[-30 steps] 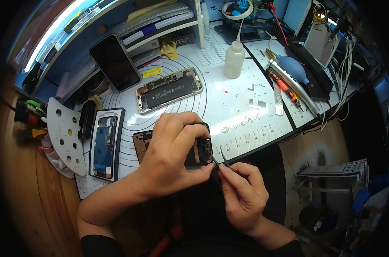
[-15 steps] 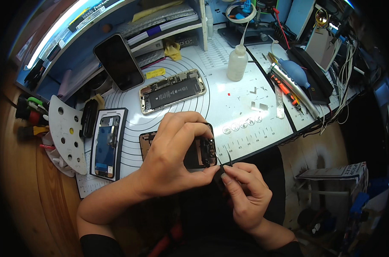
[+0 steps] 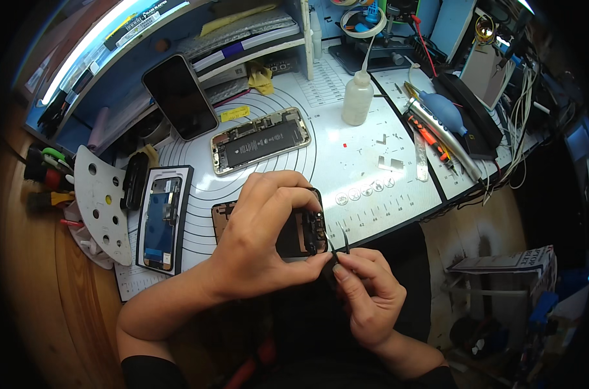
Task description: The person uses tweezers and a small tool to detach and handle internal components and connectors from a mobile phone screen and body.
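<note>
My left hand [image 3: 259, 227] grips a phone screen assembly [image 3: 293, 236] by its long edges, with fingers over the far edge and thumb at the near one. The back of the assembly faces up, showing small parts and a flex along its right end; my hand covers much of its middle. Just right of that end, my right hand [image 3: 372, 292] pinches dark tweezers [image 3: 345, 241], whose two tips stand apart close to the parts. Beyond my left hand lies an opened phone body [image 3: 261, 144] with its battery and boards bare.
A boxed screen [image 3: 161, 223] lies at left beside a white perforated holder [image 3: 103, 207]. A dark phone [image 3: 180, 97] leans against the shelf. Farther right are a dropper bottle [image 3: 357, 100], small metal plates [image 3: 390, 163], a blue air blower [image 3: 442, 110] and screwdrivers [image 3: 430, 139].
My right hand and the tweezers have shifted slightly left, toward the end of the screen assembly. My left hand keeps its grip almost unmoved.
</note>
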Motion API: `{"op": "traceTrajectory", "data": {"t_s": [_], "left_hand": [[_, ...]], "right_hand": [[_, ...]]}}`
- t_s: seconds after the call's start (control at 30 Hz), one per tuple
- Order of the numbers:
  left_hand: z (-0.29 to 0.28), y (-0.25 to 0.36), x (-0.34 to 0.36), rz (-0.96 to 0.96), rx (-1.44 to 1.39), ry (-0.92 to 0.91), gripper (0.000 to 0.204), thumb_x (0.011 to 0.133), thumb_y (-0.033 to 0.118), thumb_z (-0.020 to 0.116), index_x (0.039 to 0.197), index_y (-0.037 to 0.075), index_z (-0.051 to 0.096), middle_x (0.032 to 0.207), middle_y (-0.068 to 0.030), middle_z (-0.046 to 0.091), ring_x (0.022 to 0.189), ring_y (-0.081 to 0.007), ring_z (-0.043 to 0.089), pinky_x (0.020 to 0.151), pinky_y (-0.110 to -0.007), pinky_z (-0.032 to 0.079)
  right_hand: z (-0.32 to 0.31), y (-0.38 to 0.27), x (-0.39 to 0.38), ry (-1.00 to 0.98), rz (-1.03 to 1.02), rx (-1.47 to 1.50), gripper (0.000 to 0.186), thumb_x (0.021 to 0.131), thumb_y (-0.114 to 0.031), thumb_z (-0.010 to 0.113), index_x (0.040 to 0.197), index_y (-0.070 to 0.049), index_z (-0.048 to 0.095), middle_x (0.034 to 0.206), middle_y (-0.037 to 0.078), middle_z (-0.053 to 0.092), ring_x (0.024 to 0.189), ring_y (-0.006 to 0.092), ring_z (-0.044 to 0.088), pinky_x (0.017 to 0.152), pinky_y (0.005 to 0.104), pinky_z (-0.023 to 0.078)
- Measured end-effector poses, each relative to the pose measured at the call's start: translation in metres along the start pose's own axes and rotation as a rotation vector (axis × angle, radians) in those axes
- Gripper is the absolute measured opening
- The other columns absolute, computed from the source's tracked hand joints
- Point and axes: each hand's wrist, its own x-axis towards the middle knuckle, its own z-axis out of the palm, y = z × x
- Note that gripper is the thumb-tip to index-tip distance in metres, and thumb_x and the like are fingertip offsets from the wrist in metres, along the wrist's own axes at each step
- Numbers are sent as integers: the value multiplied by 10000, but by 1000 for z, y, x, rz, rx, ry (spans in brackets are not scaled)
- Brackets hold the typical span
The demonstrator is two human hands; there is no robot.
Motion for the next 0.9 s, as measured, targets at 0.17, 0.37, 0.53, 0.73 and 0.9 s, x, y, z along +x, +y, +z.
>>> {"op": "traceTrajectory", "data": {"t_s": [0.17, 0.37, 0.53, 0.73, 0.9], "left_hand": [[-1, 0, 0, -2, -6, -5, 616, 684, 153, 983, 1190, 44, 650, 1249, -157, 660, 1133, -301, 634, 991, -395, 525], [-1, 0, 0, -8, -10, -5, 617, 683, 152, 983, 1191, 44, 651, 1252, -157, 660, 1138, -303, 632, 996, -397, 523], [2, 0, 0, -42, -85, 29, 558, 678, 153, 946, 1144, 42, 660, 1200, -139, 655, 1126, -331, 618, 1003, -432, 486], [2, 0, 0, -40, -89, 27, 555, 679, 149, 945, 1144, 42, 662, 1198, -139, 656, 1122, -331, 617, 997, -428, 486], [3, 1, -1, -25, -55, 23, 556, 675, 141, 943, 1144, 40, 662, 1212, -139, 649, 1114, -335, 608, 984, -431, 483]], "right_hand": [[2, 1, -1, 8, 3, 34, 228, 1001, 73, 753, 1219, 17, 793, 1148, 81, 721, 818, 48, 630, 696, 190, 495], [4, 7, -2, 20, -16, 62, 239, 998, 82, 750, 1224, 15, 792, 1157, 86, 718, 834, 62, 646, 708, 196, 509], [2, 10, -2, 12, -23, 56, 249, 995, 87, 750, 1230, 13, 790, 1161, 89, 716, 850, 72, 660, 718, 205, 525], [1, 8, 1, 19, -76, -31, 243, 971, 92, 772, 1200, 17, 799, 1119, 104, 725, 851, 111, 683, 728, 227, 541], [-2, 4, 7, 20, -307, -322, 269, 923, 97, 812, 1179, 13, 805, 1062, 141, 731, 848, 193, 716, 726, 269, 571]]}}
